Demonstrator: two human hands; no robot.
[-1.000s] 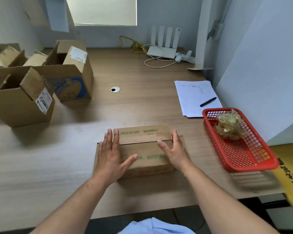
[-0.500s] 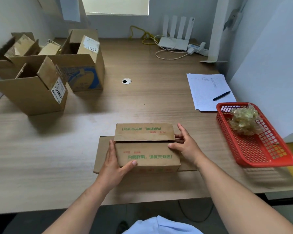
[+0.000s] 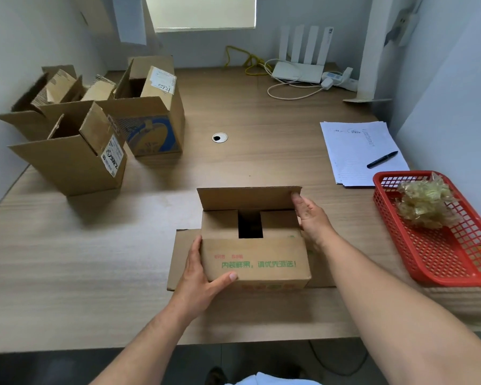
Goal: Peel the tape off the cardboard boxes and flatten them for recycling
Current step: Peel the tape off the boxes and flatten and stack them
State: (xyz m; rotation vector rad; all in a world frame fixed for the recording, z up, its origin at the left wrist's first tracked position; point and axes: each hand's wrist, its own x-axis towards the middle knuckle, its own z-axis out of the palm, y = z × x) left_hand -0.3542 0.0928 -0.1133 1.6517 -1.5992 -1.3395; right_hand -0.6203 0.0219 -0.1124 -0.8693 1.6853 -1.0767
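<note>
Fingers (image 3: 297, 200) grip a box (image 3: 256, 263) on the wooden desk (image 3: 95, 259).

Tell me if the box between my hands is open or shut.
Partly open. The far flap of the box stands raised, showing two inner flaps with a dark gap between them; the near flap lies flat.
</note>
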